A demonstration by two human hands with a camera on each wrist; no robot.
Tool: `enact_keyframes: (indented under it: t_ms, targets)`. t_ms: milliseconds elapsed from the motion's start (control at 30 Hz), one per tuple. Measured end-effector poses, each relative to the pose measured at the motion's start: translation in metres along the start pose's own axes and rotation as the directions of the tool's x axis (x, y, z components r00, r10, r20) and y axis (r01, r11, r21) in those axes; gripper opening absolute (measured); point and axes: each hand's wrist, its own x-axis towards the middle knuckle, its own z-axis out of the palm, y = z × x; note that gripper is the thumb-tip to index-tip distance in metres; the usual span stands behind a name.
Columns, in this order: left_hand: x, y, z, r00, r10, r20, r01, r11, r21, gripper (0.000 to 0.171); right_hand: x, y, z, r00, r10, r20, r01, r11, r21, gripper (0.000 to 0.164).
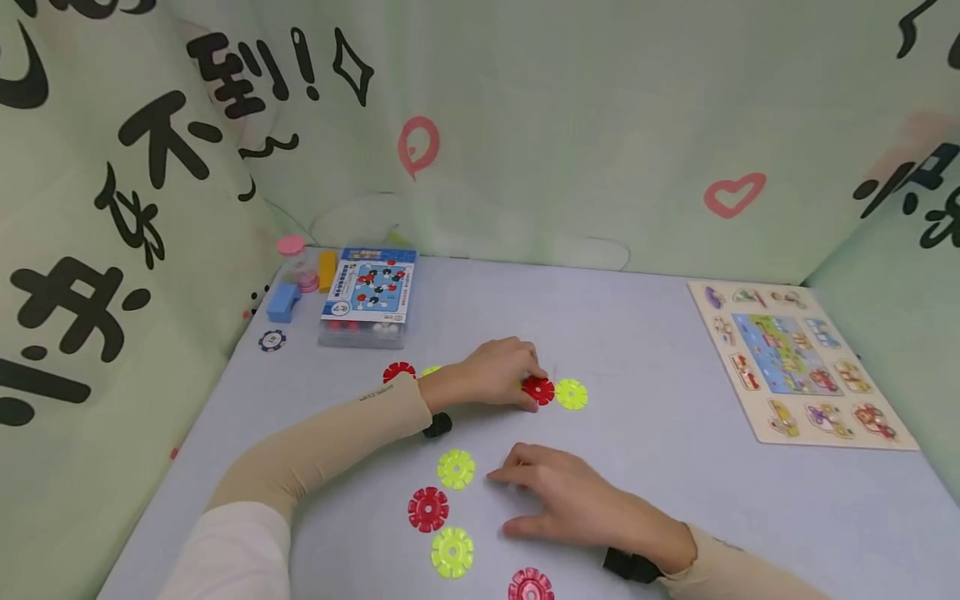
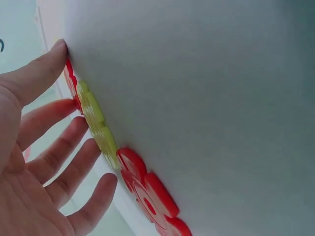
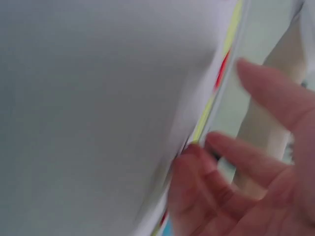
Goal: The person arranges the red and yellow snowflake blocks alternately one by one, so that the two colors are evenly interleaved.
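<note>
My left hand (image 1: 491, 372) reaches over the far middle of the table, its thumb and index finger on opposite edges of a red notched plastic disc (image 1: 538, 390). A yellow-green notched disc (image 1: 572, 394) lies against its right side. Another red disc (image 1: 399, 372) shows behind the left forearm, which partly hides a yellow-green one. In the left wrist view, yellow-green discs (image 2: 93, 110) and a red disc (image 2: 150, 196) form a row beside the fingers. My right hand (image 1: 573, 500) hovers with loosely bent fingers, holding nothing; it is blurred in the right wrist view.
Left of the right hand lie yellow-green discs (image 1: 456, 469) and a red disc (image 1: 428, 509); another red one (image 1: 531, 585) is at the front edge. A boxed set (image 1: 367, 296), blue block (image 1: 283, 302) and pink-lidded jar (image 1: 298, 265) stand back left. A puzzle board (image 1: 798, 367) lies right.
</note>
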Motion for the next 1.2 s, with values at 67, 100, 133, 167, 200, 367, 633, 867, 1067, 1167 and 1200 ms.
enact_keyframes:
  t_ms: [67,100,133,167,200,367,633,867,1067,1167,1200]
  targets:
    - [0.0,-0.001,0.001,1.0,0.003,-0.002,-0.003,1.0,0.004,0.051,0.005,-0.01,0.005,0.998,-0.048,0.033,0.049,0.998,-0.026,0.052]
    - [0.0,-0.001,0.001,1.0,0.004,-0.003,-0.004,1.0,0.003,0.05,0.009,-0.014,0.007,0.997,-0.067,0.047,0.069,0.997,-0.045,0.052]
    - [0.0,-0.001,0.001,1.0,0.007,-0.004,-0.007,1.0,0.005,0.05,0.012,-0.018,0.008,0.995,-0.085,0.056,0.089,0.994,-0.065,0.052]
    - [0.0,-0.001,0.001,1.0,0.008,-0.005,-0.008,1.0,0.005,0.05,0.016,-0.021,0.008,0.993,-0.1,0.065,0.105,0.991,-0.082,0.051]
    - [0.0,-0.001,0.002,1.0,0.006,-0.004,-0.006,1.0,0.004,0.05,0.019,-0.025,0.007,0.991,-0.113,0.077,0.12,0.988,-0.094,0.051]
    - [0.0,-0.001,0.002,1.0,-0.008,-0.005,0.008,1.0,-0.007,0.049,0.04,-0.042,0.007,0.971,-0.208,0.117,0.226,0.96,-0.168,0.046]
    - [0.0,-0.001,0.001,1.0,-0.017,-0.004,0.017,1.0,-0.002,0.05,0.062,-0.053,0.015,0.938,-0.31,0.155,0.344,0.887,-0.309,0.041]
    - [-0.001,-0.001,0.0,1.0,-0.019,-0.014,0.019,1.0,-0.004,0.05,0.07,-0.055,0.021,0.932,-0.316,0.175,0.359,0.862,-0.357,0.039]
    - [0.001,-0.001,0.002,1.0,-0.008,-0.018,0.008,1.0,-0.005,0.049,0.078,-0.064,0.022,0.95,-0.257,0.179,0.308,0.87,-0.385,0.027]
    - [0.001,0.0,0.002,1.0,-0.002,-0.019,0.002,1.0,-0.001,0.05,0.08,-0.066,0.022,0.958,-0.221,0.185,0.279,0.873,-0.401,0.024]
    - [0.001,0.0,0.002,1.0,-0.003,-0.021,0.003,1.0,0.004,0.05,0.081,-0.067,0.022,0.959,-0.213,0.186,0.272,0.874,-0.403,0.024]
